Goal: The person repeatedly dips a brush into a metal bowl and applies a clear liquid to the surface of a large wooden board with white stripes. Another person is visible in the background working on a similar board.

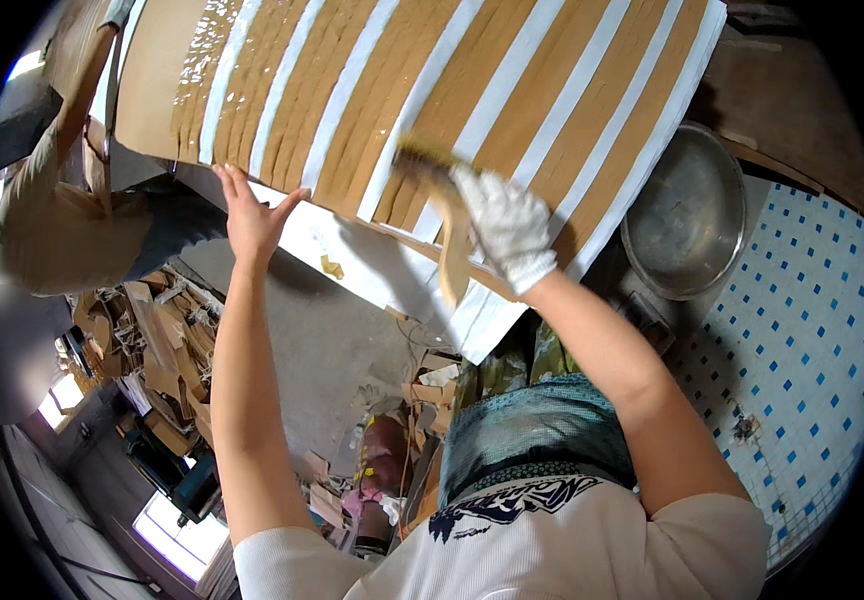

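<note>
A stack of large brown sheets [497,95] with white strips [432,60] running across it lies in front of me; its far left part shines as if wet. My right hand [508,225], in a white knitted glove, is closed around a wooden-handled brush [454,245]. The bristles rest on the striped surface close to the near edge. My bare left hand [250,215] has its thumb and fingers spread, with the fingertips touching the near edge further left. White sheeting [357,262] with a small brown patch hangs out below that edge.
A big round metal basin [687,215] stands to the right, beside a white and blue dotted surface [792,330]. Cardboard scraps [162,350] are heaped at the left, with more clutter on the grey floor [317,350]. Another person [82,220] is at the far left.
</note>
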The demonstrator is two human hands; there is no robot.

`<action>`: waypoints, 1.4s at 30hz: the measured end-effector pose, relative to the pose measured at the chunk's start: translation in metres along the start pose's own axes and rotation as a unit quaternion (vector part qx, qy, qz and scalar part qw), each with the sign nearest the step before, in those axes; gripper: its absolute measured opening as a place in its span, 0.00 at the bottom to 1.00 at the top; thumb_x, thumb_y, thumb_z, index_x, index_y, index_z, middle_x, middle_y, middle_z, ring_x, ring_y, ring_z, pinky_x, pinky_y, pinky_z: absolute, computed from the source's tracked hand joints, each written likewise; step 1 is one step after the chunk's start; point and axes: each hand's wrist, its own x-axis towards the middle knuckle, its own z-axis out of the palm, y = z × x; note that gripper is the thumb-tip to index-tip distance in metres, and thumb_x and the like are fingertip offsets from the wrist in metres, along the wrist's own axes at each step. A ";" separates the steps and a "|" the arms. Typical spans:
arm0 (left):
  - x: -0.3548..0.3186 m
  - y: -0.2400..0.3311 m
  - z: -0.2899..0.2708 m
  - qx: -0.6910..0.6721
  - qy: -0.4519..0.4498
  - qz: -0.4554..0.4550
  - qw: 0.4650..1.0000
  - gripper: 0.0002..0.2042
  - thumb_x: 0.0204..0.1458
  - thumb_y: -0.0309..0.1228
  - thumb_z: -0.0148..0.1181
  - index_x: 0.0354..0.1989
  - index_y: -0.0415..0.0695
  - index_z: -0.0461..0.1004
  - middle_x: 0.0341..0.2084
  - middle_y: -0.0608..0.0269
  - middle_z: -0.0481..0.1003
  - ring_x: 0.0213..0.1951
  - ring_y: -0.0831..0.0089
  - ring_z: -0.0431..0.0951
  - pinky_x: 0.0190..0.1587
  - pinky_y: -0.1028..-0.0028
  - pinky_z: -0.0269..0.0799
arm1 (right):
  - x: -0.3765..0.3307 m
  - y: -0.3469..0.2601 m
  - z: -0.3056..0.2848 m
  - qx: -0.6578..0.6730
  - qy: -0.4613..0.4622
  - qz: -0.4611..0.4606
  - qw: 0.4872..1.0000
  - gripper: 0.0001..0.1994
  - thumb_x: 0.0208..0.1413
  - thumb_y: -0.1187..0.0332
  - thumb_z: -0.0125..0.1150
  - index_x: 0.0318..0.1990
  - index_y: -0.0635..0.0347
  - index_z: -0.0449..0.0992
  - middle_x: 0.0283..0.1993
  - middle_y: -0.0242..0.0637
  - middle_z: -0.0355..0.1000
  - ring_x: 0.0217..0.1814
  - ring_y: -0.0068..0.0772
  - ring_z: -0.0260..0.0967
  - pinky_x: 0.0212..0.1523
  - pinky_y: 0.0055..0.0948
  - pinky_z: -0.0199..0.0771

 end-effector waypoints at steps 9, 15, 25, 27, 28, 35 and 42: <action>-0.056 0.047 0.010 0.000 0.147 0.033 0.989 0.41 0.39 0.49 0.75 0.56 0.33 0.65 0.58 0.42 0.66 0.57 0.46 0.69 0.56 0.59 0.67 | 0.046 0.028 -0.044 0.109 0.041 0.082 0.990 0.17 0.56 0.54 0.61 0.53 0.42 0.78 0.34 0.34 0.74 0.36 0.36 0.75 0.33 0.36 0.74; -0.073 0.096 0.028 -0.019 0.054 0.008 0.998 0.50 0.40 0.56 0.72 0.63 0.30 0.58 0.66 0.32 0.55 0.65 0.41 0.60 0.62 0.58 0.63 | -0.038 0.002 -0.005 0.108 -0.207 0.048 0.971 0.18 0.60 0.59 0.51 0.56 0.45 0.74 0.37 0.35 0.73 0.37 0.35 0.74 0.28 0.36 0.73; -0.062 0.102 0.031 0.081 0.010 0.009 0.997 0.54 0.39 0.62 0.69 0.64 0.26 0.58 0.66 0.30 0.54 0.65 0.44 0.62 0.58 0.60 0.69 | 0.123 0.241 -0.027 0.108 -0.194 0.289 0.931 0.28 0.60 0.38 0.48 0.32 0.56 0.79 0.29 0.45 0.73 0.31 0.38 0.74 0.35 0.40 0.76; -0.056 0.109 0.027 0.080 -0.015 -0.009 0.997 0.55 0.39 0.61 0.70 0.64 0.26 0.57 0.66 0.30 0.54 0.63 0.43 0.64 0.56 0.60 0.71 | 0.150 0.272 -0.022 0.044 -0.043 0.288 0.956 0.27 0.60 0.41 0.49 0.34 0.58 0.79 0.34 0.46 0.74 0.36 0.42 0.75 0.35 0.43 0.76; -0.055 0.111 0.027 0.083 -0.024 -0.012 0.996 0.55 0.39 0.61 0.70 0.65 0.26 0.56 0.66 0.30 0.53 0.63 0.44 0.65 0.56 0.60 0.71 | 0.143 0.274 -0.010 0.112 0.053 0.273 0.954 0.22 0.59 0.46 0.51 0.35 0.57 0.78 0.36 0.44 0.75 0.38 0.43 0.75 0.37 0.42 0.75; -0.055 0.108 0.027 0.060 -0.065 -0.029 0.996 0.54 0.41 0.54 0.73 0.68 0.27 0.51 0.69 0.31 0.46 0.64 0.42 0.63 0.58 0.62 0.70 | 0.080 0.190 -0.024 0.169 -0.152 0.013 0.974 0.06 0.57 0.60 0.56 0.39 0.47 0.75 0.32 0.30 0.73 0.37 0.33 0.75 0.37 0.38 0.76; -0.049 0.130 0.012 0.057 -0.117 -0.098 0.987 0.54 0.39 0.45 0.77 0.68 0.29 0.48 0.69 0.32 0.46 0.66 0.41 0.59 0.60 0.62 0.68 | 0.230 0.417 0.059 0.068 -0.164 0.112 0.978 0.18 0.67 0.63 0.47 0.62 0.34 0.71 0.42 0.39 0.75 0.42 0.39 0.74 0.46 0.36 0.76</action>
